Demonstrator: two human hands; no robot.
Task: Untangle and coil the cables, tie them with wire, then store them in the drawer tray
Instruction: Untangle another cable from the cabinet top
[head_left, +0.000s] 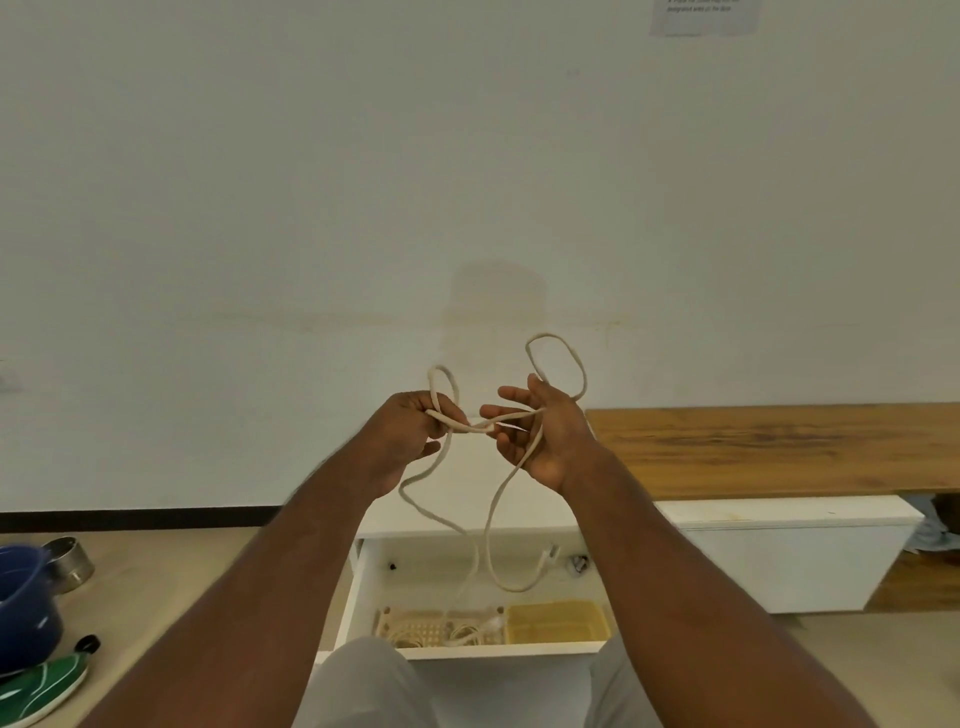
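I hold a cream cable (491, 525) up in front of the wall with both hands. My left hand (410, 431) grips it in a closed fist, and a small loop stands above that fist. My right hand (540, 431) has its fingers spread, with the cable running across the palm and a larger loop rising behind the fingers. Between the hands the strands cross in a knot. Two long strands hang down toward the open white drawer (363, 587). Inside it lie a beige perforated tray (415, 621) with coiled cables and a yellow tray (558, 621).
A wooden bench top (779, 447) on a white cabinet (789, 551) runs along the right. On the floor at the left are a blue pot (26, 608), a metal bowl (70, 561) and a green item (41, 686). My knees show at the bottom.
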